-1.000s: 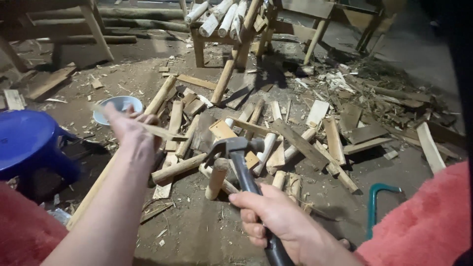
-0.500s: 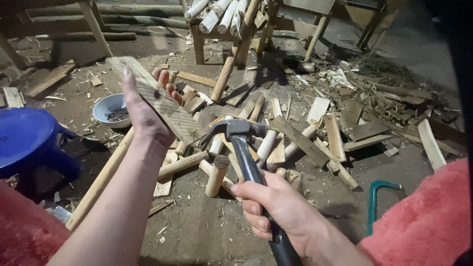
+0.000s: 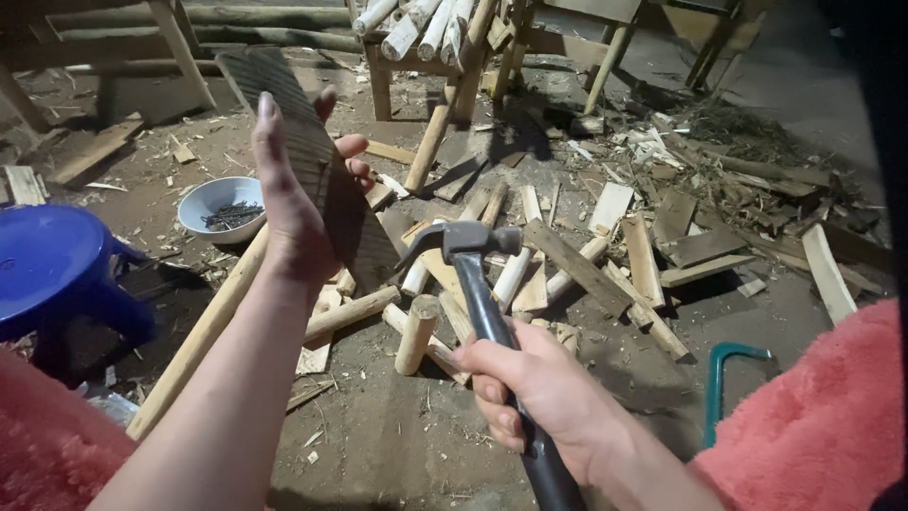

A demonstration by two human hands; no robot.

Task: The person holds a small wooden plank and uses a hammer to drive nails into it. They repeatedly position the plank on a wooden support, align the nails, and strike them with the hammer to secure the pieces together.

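While left hand point(image 3: 303, 203) lifts flat board point(image 3: 312, 161) off ground, fingers wrapped round far edge, thumb on near edge: keep that clamp firm, board tilted so face reads clearly. Right hand point(image 3: 539, 402) closed round hammer point(image 3: 482, 284) handle, head hovering above scrap wood pile point(image 3: 567, 255). Hold hammer low, claw away from left wrist. Bowl point(image 3: 222, 203) of nails sits left, near blue stool point(image 3: 57, 270); green-framed saw point(image 3: 724, 388) lies right. Mind footing among offcuts.

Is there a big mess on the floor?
Yes. Wood offcuts and short round pegs lie scattered every way across the dirt floor, with shavings around. The nails stay tidy inside a white bowl.
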